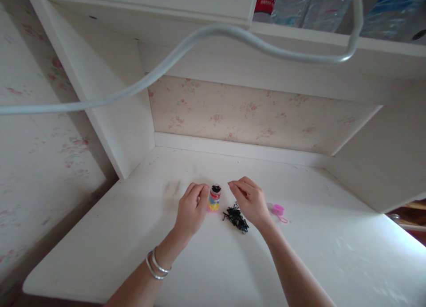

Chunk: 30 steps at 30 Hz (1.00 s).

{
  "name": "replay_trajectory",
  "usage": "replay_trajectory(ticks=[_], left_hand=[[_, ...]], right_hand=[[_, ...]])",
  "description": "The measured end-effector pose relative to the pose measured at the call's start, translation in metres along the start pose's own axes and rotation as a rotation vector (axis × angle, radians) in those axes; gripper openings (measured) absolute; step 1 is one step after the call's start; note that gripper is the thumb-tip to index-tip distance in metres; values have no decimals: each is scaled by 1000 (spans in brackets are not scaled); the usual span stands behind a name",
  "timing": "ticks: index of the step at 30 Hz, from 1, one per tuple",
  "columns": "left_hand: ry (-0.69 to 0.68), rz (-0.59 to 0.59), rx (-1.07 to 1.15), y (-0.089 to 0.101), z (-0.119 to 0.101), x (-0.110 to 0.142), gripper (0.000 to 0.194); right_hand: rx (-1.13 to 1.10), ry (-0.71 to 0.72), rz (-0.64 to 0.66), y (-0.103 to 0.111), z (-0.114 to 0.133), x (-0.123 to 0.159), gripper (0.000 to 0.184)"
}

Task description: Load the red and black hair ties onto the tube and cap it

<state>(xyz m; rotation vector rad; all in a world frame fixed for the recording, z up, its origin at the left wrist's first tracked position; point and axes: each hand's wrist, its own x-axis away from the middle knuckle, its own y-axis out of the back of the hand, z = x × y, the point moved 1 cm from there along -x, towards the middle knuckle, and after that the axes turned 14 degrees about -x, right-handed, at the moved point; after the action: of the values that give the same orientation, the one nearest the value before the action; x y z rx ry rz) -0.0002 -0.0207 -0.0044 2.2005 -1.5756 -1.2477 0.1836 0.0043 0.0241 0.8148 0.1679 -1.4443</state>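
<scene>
1. Pale, bent tube (213,29), nearest the camera, sweeps across the upper view from the left edge and turns up sharply near the bottles at top right. It carries no writing that can be read.
2. Two bare hands reach forward over a white table (206,276). The left hand (193,207), with two silver bangles (159,267) at the wrist, has fingers curled and thumb drawn in, a narrow grip just beside the jar; whether it touches the jar cannot be told.
3. The right hand (249,199) is raised near the jar's other side, its thumb and forefinger tips together in a narrow grip. Whether something thin is pinched there cannot be told.
4. Between the hands, nearer the left one, a small clear jar (214,202) stands upright and uncapped, with black bands showing at its mouth. Its wrap is red, blue and yellow; any print is too small to read.
5. A loose heap of thin black bands (237,219) lies on the table, partly below the right hand.
6. Beyond the right wrist lies a pink cap (278,209) with a loop.
7. On a white shelf (299,37) at top right, a red label (265,1) shows white Chinese characters, cut off above, and the letters "HONGF"; a smaller line is illegible. Clear bottles (294,7) sit beside it.
</scene>
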Motion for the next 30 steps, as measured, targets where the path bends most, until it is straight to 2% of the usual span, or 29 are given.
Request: replay_trajectory(ticks=[3,5,8,11,15,18,21,24,30], left_hand=[[-121,-45,-18,2,-1,6,20],[-209,-27,-32,2,-4,11,16],[-344,72,-88,-1,-11,19,17],[-435,228,-199,-10,-18,26,20],[-387,481,-432,-29,-20,36,25],[-309,589,-585,-41,-15,43,23],[-231,632,-662,-48,-11,45,21],[-174,645,-673,-49,-10,43,23],[-169,626,-658,-52,-9,41,27]], right_hand=[[-17,-93,-48,11,-18,14,26],[-13,-163,-54,17,-35,29,28],[26,-257,-43,26,-61,51,31],[150,-330,-29,32,-83,64,31],[284,-399,41,34,-99,68,31],[367,-387,135,29,-99,69,36],[455,-383,182,25,-95,69,35],[452,-382,193,23,-94,67,31],[355,-352,149,25,-97,66,28]])
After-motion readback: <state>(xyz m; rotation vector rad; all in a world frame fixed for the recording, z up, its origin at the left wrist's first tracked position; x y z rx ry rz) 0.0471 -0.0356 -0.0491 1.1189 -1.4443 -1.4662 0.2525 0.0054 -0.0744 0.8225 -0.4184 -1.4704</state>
